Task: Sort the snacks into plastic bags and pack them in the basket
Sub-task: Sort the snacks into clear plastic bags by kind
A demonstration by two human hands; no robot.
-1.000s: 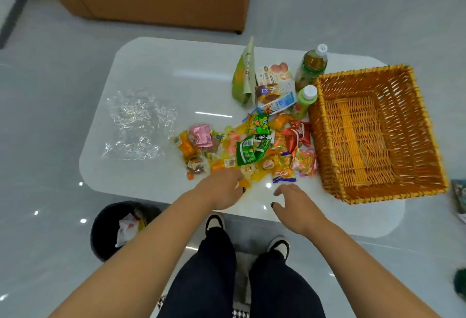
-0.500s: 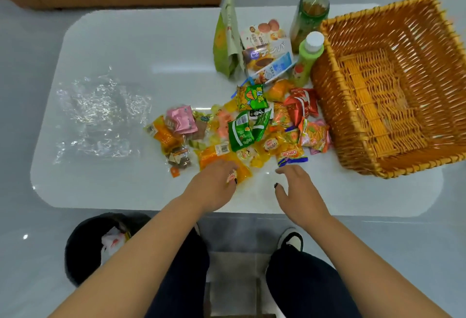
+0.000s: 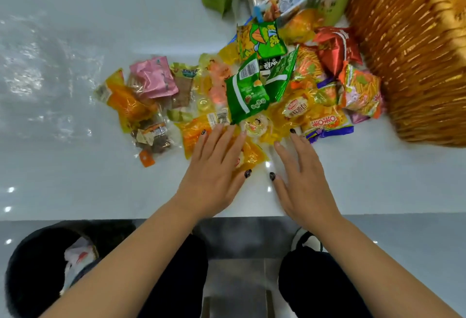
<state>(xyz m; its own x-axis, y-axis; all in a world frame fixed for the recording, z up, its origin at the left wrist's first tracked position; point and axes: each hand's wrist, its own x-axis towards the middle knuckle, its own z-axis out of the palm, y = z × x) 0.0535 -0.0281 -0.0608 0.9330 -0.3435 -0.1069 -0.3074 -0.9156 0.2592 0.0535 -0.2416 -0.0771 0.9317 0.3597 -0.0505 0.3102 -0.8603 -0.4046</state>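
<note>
Presently, items on the white bench [image 3: 63, 179]:

Snack pile [image 3: 252, 90], centre to upper right of frame: small packets heaped loosely, among them a green packet [image 3: 245, 93], a pink packet [image 3: 153, 78], orange and yellow wrappers, a red packet [image 3: 335, 47].

Basket [image 3: 416, 52], right edge of frame: woven, orange-brown, just beside the pile; interior out of view.

Plastic bags [image 3: 37, 73], upper left of frame: clear, crumpled, lying flat, apart from the pile.

Left hand [image 3: 214, 174], lower centre: fingers straight and spread, resting on a yellow wrapper [image 3: 252, 156] at the near edge of the pile; grips nothing.

Right hand [image 3: 305, 181], just beside it: fingers straight and spread, fingertips reaching the near packets; holds nothing.

Bin [image 3: 37, 267], lower left, on the floor under the bench edge.

Step in hand, by judgement: surveying or spreading the pile before sorting; no snack appears bagged yet. Next move likely calls for picking out like packets and fetching a bag from the left, opening its mouth before filling.
</note>
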